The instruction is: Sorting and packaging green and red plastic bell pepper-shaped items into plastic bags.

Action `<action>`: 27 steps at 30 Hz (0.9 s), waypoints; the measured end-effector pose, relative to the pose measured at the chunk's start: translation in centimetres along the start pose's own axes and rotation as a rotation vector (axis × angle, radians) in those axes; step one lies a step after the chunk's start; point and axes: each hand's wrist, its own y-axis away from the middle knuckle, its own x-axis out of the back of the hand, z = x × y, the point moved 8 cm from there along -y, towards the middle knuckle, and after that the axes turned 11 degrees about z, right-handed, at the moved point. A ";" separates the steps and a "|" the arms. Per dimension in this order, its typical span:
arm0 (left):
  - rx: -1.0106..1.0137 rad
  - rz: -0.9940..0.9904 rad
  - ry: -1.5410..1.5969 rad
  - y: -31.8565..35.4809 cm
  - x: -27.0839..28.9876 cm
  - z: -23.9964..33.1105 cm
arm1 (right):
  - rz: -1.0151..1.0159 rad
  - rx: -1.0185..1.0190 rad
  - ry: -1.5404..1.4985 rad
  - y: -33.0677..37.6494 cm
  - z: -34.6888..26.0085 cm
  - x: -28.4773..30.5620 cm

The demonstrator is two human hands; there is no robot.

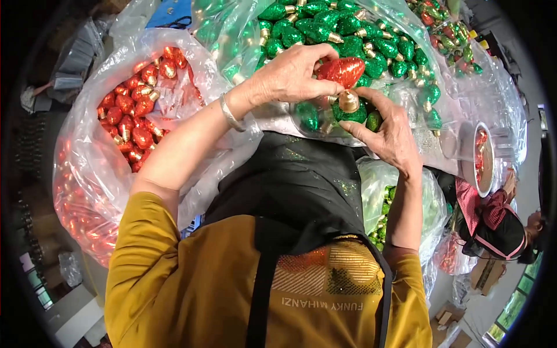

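Note:
A red glittery bulb-shaped ornament [343,70] is pinched between the thumb and fingers of my left hand [290,75]. Just below and to its right, my right hand [387,132] grips a green glittery bulb ornament [351,115], its gold cap turned up. The two ornaments are close together; whether they touch I cannot tell. Both hands are over the front edge of a heap of green bulb ornaments [351,49] on clear plastic. Another green ornament [374,120] shows by my right fingers, partly hidden by them.
A large clear bag of red bulb ornaments [81,174] stands at my left. Another bag with green ornaments [374,174] is below my right forearm. Mixed red and green ornaments [458,43] lie far right, near a clear plastic tub [489,168]. Another person [499,232] is at the right.

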 end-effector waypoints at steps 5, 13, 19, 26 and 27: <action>-0.131 -0.157 -0.242 -0.4 -0.1 0.7 | 0.158 -0.127 0.106 0.9 1.8 0.7; 0.298 -0.836 -0.419 -1.6 -5.6 -3.1 | 0.425 -0.056 -0.017 1.3 2.5 -0.5; 0.505 -1.079 -0.287 -1.2 -10.7 -6.8 | 0.539 -0.039 0.022 2.0 2.4 -0.6; 0.029 -0.969 -0.478 1.6 -12.1 -5.0 | 0.567 -0.014 0.021 2.6 3.3 -0.3; 0.011 -0.982 -0.476 1.7 -11.8 -3.7 | 0.567 0.009 0.017 2.7 3.2 -0.2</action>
